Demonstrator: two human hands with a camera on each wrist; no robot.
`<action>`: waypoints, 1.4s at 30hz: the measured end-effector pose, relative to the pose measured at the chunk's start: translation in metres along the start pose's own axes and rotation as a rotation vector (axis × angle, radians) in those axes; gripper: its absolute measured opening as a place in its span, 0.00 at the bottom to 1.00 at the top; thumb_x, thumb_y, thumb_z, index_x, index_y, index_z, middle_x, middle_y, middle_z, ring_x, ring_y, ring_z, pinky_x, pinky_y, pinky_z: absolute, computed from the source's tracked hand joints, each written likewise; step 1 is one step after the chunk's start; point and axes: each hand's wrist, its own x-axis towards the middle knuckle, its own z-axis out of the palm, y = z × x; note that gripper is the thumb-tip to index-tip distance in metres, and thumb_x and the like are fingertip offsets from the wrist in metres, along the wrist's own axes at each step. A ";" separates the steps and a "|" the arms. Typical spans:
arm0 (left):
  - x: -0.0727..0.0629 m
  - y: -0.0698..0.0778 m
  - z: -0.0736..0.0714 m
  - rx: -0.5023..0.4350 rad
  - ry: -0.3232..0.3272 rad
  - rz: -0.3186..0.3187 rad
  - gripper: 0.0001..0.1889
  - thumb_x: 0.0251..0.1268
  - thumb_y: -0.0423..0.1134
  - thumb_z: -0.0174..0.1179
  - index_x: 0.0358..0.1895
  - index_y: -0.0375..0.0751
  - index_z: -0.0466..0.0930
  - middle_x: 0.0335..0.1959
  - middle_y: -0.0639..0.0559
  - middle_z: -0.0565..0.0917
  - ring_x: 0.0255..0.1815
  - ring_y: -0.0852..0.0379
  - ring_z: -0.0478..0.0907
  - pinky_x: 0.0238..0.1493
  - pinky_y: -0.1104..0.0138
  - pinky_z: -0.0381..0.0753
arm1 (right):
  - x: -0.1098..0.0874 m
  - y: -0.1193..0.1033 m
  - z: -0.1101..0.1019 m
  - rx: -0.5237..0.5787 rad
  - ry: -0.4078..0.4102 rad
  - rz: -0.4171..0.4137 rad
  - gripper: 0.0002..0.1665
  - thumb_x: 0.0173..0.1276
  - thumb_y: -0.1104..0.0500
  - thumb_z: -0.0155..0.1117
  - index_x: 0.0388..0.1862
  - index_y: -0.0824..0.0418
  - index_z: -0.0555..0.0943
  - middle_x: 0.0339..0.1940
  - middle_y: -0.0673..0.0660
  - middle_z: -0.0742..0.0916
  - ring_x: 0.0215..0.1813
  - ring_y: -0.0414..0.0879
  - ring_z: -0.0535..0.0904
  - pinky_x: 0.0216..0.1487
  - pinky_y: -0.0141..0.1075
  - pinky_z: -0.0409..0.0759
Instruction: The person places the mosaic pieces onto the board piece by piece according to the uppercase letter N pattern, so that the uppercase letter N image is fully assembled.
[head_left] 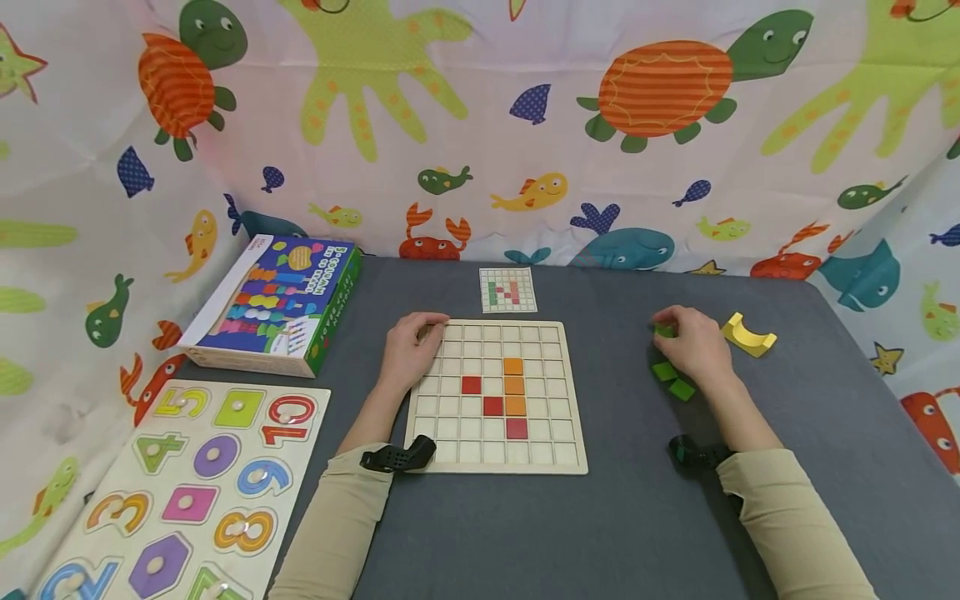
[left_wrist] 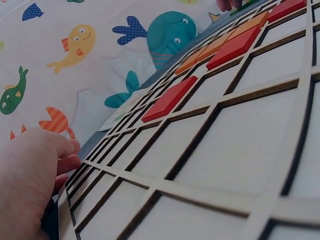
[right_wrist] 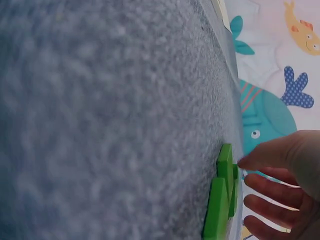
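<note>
A pale wooden grid board [head_left: 459, 450] lies on the table with red tiles [head_left: 471, 385] and orange tiles [head_left: 513, 385] in some of its squares. My left hand [head_left: 411, 350] rests at the board's upper left corner, fingers along the edge; the left wrist view shows this hand [left_wrist: 35, 175] beside the rim. Over on the right, my right hand [head_left: 693, 337] is above a green tile [head_left: 663, 331], fingertips at it. Two more green tiles [head_left: 681, 389] lie just nearer. In the right wrist view the fingers [right_wrist: 272, 190] are loosely bent beside the green tiles [right_wrist: 216, 210].
A small pattern card [head_left: 507, 290] lies behind the board. Right of my right hand is a yellow arched block [head_left: 748, 335]. A blue and green game box [head_left: 273, 304] and a number-and-shape puzzle board [head_left: 180, 492] stand on the left. A printed cloth [head_left: 480, 125] hangs behind the table.
</note>
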 end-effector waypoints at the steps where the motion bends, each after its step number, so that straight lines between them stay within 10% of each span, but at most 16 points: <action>1: 0.000 0.000 0.000 0.000 0.000 0.001 0.11 0.73 0.40 0.55 0.51 0.45 0.85 0.48 0.49 0.83 0.52 0.50 0.75 0.53 0.56 0.73 | 0.000 0.001 0.000 -0.005 0.005 0.002 0.19 0.66 0.62 0.62 0.54 0.69 0.78 0.51 0.71 0.80 0.51 0.65 0.75 0.48 0.59 0.73; 23: -0.001 -0.002 0.000 -0.025 0.025 0.021 0.11 0.73 0.38 0.55 0.49 0.43 0.85 0.45 0.50 0.82 0.44 0.53 0.75 0.46 0.59 0.74 | -0.003 -0.009 0.007 0.091 -0.028 -0.116 0.18 0.67 0.58 0.67 0.52 0.67 0.81 0.48 0.67 0.85 0.50 0.60 0.79 0.50 0.55 0.76; 42: 0.002 -0.001 0.000 0.038 -0.001 0.003 0.11 0.72 0.39 0.56 0.50 0.44 0.85 0.51 0.50 0.82 0.55 0.50 0.74 0.58 0.55 0.71 | -0.005 -0.147 0.056 0.252 -0.190 -0.361 0.13 0.62 0.58 0.71 0.45 0.61 0.85 0.41 0.54 0.87 0.43 0.50 0.79 0.46 0.44 0.79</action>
